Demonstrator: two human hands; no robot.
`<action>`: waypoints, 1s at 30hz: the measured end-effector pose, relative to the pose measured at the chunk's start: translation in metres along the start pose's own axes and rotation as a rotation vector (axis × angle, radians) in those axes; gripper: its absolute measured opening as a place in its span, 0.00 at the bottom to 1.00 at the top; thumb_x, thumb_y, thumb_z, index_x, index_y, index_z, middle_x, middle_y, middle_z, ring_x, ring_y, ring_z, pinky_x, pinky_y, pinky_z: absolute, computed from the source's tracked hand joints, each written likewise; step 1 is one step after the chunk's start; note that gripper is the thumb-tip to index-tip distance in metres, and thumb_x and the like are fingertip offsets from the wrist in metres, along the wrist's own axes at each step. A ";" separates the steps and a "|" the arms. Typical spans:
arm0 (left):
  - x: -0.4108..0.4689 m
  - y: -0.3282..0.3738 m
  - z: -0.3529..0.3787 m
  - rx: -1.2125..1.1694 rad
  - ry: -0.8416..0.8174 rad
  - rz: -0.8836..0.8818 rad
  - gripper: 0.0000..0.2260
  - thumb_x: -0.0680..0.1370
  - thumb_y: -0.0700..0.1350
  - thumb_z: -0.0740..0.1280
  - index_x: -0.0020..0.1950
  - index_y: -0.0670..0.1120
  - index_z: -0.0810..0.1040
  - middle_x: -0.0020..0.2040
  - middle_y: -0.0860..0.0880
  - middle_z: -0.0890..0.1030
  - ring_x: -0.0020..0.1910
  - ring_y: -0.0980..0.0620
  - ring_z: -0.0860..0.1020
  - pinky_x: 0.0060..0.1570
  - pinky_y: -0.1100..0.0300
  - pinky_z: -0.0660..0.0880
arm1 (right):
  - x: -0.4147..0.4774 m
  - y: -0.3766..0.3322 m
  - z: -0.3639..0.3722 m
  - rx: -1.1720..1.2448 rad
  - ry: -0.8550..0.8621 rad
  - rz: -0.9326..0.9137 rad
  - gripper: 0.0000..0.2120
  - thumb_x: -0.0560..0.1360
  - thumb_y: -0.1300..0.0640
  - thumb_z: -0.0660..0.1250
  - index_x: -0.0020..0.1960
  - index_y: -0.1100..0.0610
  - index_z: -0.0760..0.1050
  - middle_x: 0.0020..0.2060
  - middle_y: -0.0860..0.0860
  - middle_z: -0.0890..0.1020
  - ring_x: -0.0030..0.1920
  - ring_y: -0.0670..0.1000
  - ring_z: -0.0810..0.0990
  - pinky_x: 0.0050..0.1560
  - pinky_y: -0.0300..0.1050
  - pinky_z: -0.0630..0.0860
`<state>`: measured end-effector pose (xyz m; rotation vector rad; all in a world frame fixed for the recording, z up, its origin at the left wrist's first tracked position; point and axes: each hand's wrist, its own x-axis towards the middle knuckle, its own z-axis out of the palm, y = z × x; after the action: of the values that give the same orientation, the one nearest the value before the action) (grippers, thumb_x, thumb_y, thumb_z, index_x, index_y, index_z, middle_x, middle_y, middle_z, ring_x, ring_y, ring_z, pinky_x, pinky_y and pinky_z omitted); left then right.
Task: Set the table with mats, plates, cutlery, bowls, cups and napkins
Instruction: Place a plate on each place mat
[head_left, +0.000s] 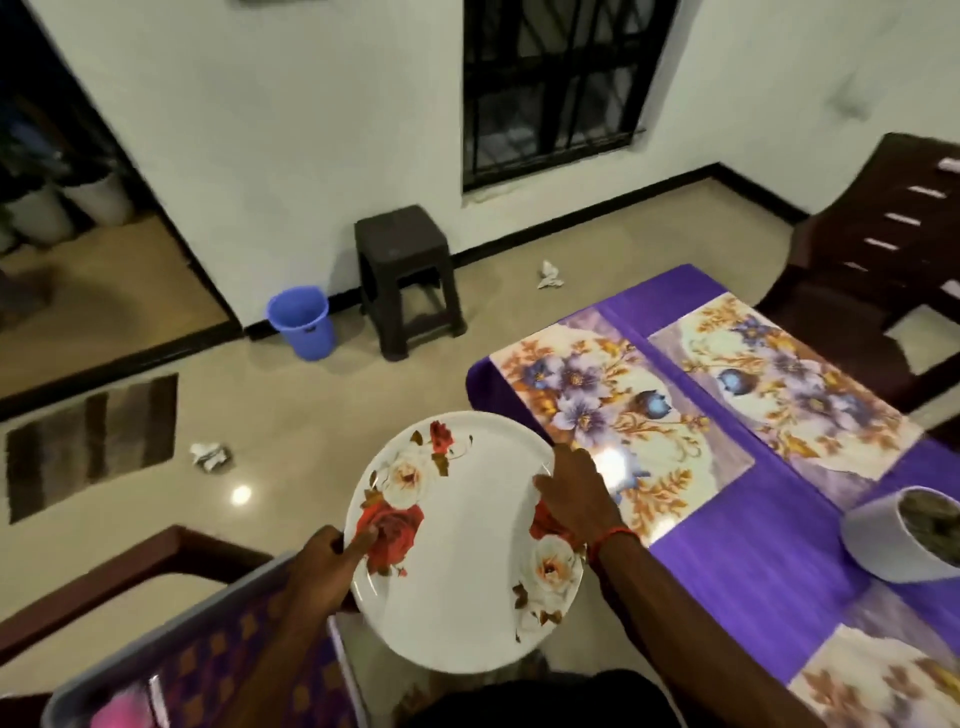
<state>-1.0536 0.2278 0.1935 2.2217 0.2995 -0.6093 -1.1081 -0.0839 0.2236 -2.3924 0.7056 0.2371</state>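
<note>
A round white plate printed with red and cream roses (467, 561) is held in the air by both hands, just off the left edge of the purple-clothed worktop (753, 530), over the floor and not on any mat. The left grip (322, 566) clasps the plate's left rim, thumb pressed on a red rose. The right grip (571, 499) is curled over the right rim, near the corner of the closest mat.

Three glossy rectangular mats with blue-violet flowers lie on the worktop: one at the near left edge (613, 410), one beside it toward the far corner (795, 384), one partly seen at the near edge (883, 680). A white round bowl (883, 540) sits between them at the right. On the floor by the wall stand a blue plastic bucket (304, 322) and a dark brown stool (408, 275).
</note>
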 end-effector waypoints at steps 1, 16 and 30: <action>0.001 0.011 0.005 0.007 -0.015 0.009 0.24 0.75 0.62 0.73 0.44 0.41 0.78 0.37 0.45 0.82 0.38 0.46 0.81 0.33 0.56 0.75 | 0.000 0.009 -0.006 0.006 0.011 0.012 0.20 0.78 0.56 0.67 0.66 0.63 0.70 0.62 0.61 0.74 0.63 0.61 0.73 0.62 0.49 0.69; 0.030 0.157 0.098 0.017 -0.220 0.075 0.20 0.75 0.55 0.75 0.49 0.38 0.79 0.41 0.40 0.85 0.36 0.41 0.86 0.34 0.41 0.83 | 0.031 0.127 -0.078 0.146 0.197 0.265 0.17 0.76 0.55 0.70 0.61 0.61 0.72 0.55 0.58 0.79 0.54 0.58 0.79 0.47 0.45 0.72; 0.114 0.247 0.139 0.178 -0.541 0.109 0.25 0.75 0.62 0.72 0.53 0.40 0.80 0.40 0.42 0.87 0.37 0.42 0.86 0.36 0.45 0.84 | 0.096 0.149 -0.097 0.246 0.322 0.474 0.20 0.77 0.48 0.69 0.62 0.60 0.72 0.57 0.58 0.78 0.56 0.59 0.79 0.58 0.53 0.77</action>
<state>-0.9030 -0.0371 0.2144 2.1194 -0.1581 -1.1759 -1.1080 -0.2831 0.1909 -2.0188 1.3678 -0.0462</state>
